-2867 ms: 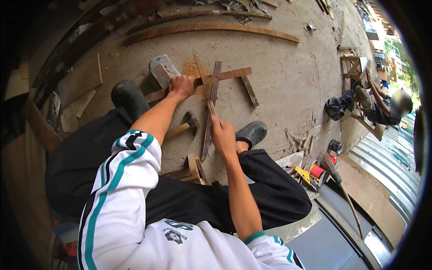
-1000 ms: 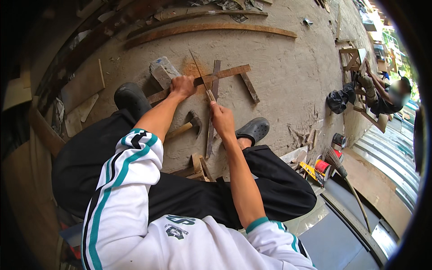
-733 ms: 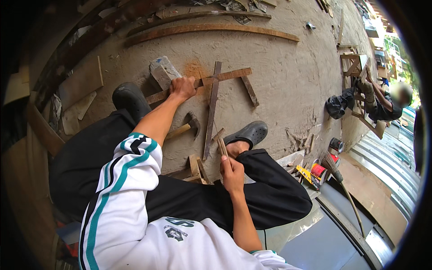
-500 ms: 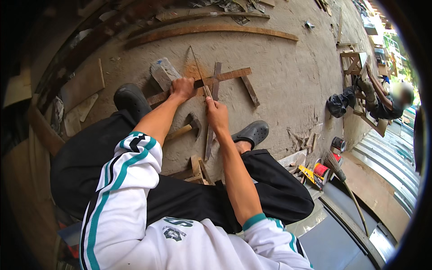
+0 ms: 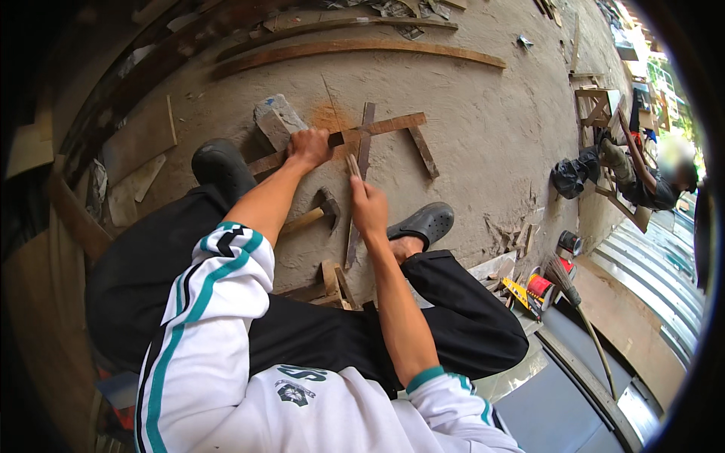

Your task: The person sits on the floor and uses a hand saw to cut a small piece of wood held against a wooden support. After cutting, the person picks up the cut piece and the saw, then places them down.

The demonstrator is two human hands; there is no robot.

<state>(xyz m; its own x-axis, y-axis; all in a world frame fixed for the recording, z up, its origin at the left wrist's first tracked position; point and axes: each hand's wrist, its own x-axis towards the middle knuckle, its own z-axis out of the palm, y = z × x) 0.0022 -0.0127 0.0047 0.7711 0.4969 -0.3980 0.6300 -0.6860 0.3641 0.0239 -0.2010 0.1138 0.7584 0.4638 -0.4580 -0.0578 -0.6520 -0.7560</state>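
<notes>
Grasping the saw (image 5: 353, 166) by its near end, the right hand (image 5: 368, 205) is closed in the head view. The saw crosses the plank (image 5: 393, 124), pointing up and slightly left. The plank's long axis rises from lower left to upper right, over a strip (image 5: 352, 245). The left hand (image 5: 310, 149) is clenched on it, near the block (image 5: 279, 112).

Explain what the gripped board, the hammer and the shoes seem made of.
Board: brown wood, likely unvarnished, with sawdust-like orange powder nearby. Hammer: dull tan handle, probably wood; dark head, likely steel. Shoes: matte dark grey, perhaps moulded foam or rubber, given the holes.
</notes>
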